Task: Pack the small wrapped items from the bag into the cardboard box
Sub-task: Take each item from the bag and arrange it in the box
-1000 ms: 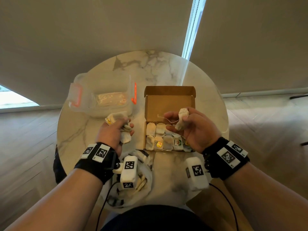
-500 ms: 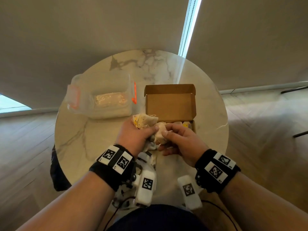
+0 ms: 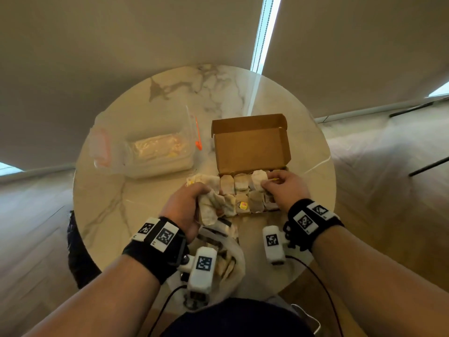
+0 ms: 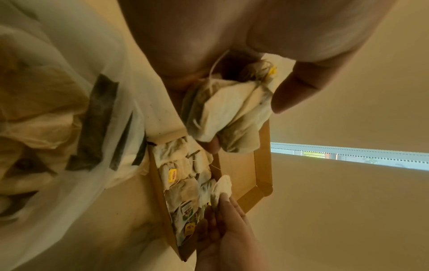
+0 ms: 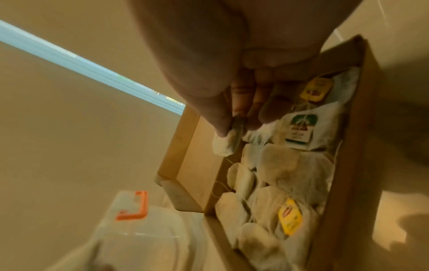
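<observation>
1. Cardboard box (image 3: 251, 144): on the marble table (image 3: 145, 190), lid up, tea bags (image 3: 240, 190) packed inside.
2. Your right hand (image 3: 285, 188) pinches one tea bag (image 5: 226, 143) at the box's far row.
3. Your left hand (image 3: 184, 207) clutches a bunch of bags (image 4: 227, 113) beside the box; their count is unclear.
4. Plastic bag (image 3: 228, 261): partly hidden under your wrist.

Both forearms reaching forward from the lower corners, bare, each wearing a black wrist strap with white marker tags. Left hand (image 3: 185, 207) curling its fingers and thumb round a bunch of tea bags (image 3: 209, 198), knuckles turned outward, palm facing right. Right hand (image 3: 286, 188) lying palm down, thumb and fingertips (image 5: 267, 113) pinching a single tea bag (image 5: 228, 142) at its top edge, remaining fingers loosely bent.
</observation>
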{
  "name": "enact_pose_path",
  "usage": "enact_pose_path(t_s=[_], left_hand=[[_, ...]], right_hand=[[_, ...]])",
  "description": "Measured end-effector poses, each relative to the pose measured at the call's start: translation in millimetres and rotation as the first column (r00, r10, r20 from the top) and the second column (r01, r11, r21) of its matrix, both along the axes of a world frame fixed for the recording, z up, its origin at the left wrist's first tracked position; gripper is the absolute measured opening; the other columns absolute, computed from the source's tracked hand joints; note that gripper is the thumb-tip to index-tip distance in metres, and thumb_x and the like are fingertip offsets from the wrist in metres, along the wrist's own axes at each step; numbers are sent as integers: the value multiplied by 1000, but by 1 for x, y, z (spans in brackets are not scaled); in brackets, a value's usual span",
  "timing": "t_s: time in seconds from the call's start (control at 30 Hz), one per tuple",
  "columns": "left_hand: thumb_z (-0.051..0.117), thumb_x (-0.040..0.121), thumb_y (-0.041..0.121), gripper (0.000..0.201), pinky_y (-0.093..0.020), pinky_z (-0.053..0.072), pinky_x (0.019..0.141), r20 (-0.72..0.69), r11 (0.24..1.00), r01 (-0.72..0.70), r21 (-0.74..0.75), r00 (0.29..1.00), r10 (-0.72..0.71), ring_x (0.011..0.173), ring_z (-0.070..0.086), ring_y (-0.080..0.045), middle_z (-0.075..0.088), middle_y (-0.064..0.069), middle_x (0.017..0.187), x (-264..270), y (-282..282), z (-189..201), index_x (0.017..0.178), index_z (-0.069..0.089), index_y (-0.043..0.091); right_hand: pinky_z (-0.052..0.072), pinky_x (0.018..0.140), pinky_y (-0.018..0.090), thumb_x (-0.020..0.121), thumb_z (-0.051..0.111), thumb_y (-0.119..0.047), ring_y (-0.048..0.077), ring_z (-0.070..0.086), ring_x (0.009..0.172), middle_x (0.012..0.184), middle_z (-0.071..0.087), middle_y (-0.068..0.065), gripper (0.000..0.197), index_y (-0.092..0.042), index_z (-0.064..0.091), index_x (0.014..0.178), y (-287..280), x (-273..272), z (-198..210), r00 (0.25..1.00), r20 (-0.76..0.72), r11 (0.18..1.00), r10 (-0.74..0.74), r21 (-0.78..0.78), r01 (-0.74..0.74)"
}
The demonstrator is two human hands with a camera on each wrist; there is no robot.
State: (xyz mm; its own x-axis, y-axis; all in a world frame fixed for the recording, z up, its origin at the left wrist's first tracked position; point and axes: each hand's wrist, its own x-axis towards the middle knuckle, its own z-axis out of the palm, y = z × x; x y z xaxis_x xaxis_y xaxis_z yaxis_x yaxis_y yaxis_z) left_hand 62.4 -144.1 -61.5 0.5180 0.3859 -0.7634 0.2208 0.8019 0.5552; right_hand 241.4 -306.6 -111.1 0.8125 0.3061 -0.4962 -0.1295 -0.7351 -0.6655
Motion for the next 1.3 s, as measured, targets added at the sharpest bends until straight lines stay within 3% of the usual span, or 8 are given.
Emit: enact_pose_path(t_s=[0.1,0.2,0.5,0.63,0.83,0.93,1.1,1.3], left_hand=[[47,91,-6,35,-43,61,66,1,1000,29,-3,1000,-29,73,74,-31,73,-23,93,-6,7,-5,121,65,-4],[46,92,-14,32,-45,59,75,-6,991,111,78,994,-110,73,74,-26,74,-18,89,-9,13,-10,109,68,1],[56,94,-16,34,-36,62,70,40,983,135,123,989,-140,82,77,-26,76,-18,95,-12,23,-17,127,60,-10],[58,93,-16,31,-39,62,73,88,979,153,134,982,-166,86,77,-31,76,-21,98,-1,20,-11,121,65,-6],[79,78,0,43,-64,57,94,129,988,112,106,984,-125,108,70,-52,69,-37,116,18,15,-9,119,68,-7],[77,84,-1,41,-56,58,94,126,993,96,71,987,-104,105,72,-46,72,-31,115,22,16,-9,124,66,-5],[69,92,-2,30,-35,61,64,100,990,141,-8,985,-140,75,72,-28,72,-22,97,18,17,-12,122,66,-5],[69,92,-3,27,-30,59,55,51,965,260,19,964,-260,68,70,-26,72,-22,90,14,14,-14,119,68,-6]], right_hand=[[47,64,27,86,82,-32,16,64,79,90,70,-2,19,-27,67,96,18,4,-11,995,103,994,18,-113,-6],[47,72,29,89,78,-31,22,64,88,90,66,-3,14,-26,65,92,27,2,-23,983,167,977,76,-208,-40],[51,86,35,101,61,-36,25,60,103,112,62,4,20,-22,74,107,36,0,-28,875,209,855,437,-399,-331],[39,64,21,100,62,-50,9,57,78,81,57,-10,26,-32,61,81,40,-12,17,860,227,888,457,-174,-426],[63,75,40,80,80,-58,27,72,85,91,77,6,43,-20,74,99,39,-46,68,911,-86,884,403,293,-364],[65,78,39,88,82,-30,28,73,84,92,77,8,24,-8,72,94,34,-52,69,956,-166,906,244,391,-163],[62,68,31,92,74,-3,26,69,83,87,73,12,13,-7,63,87,27,-56,69,883,-468,815,14,517,261],[60,70,34,90,75,3,25,70,79,92,72,17,23,-11,58,98,23,-55,60,910,-376,877,173,480,32]])
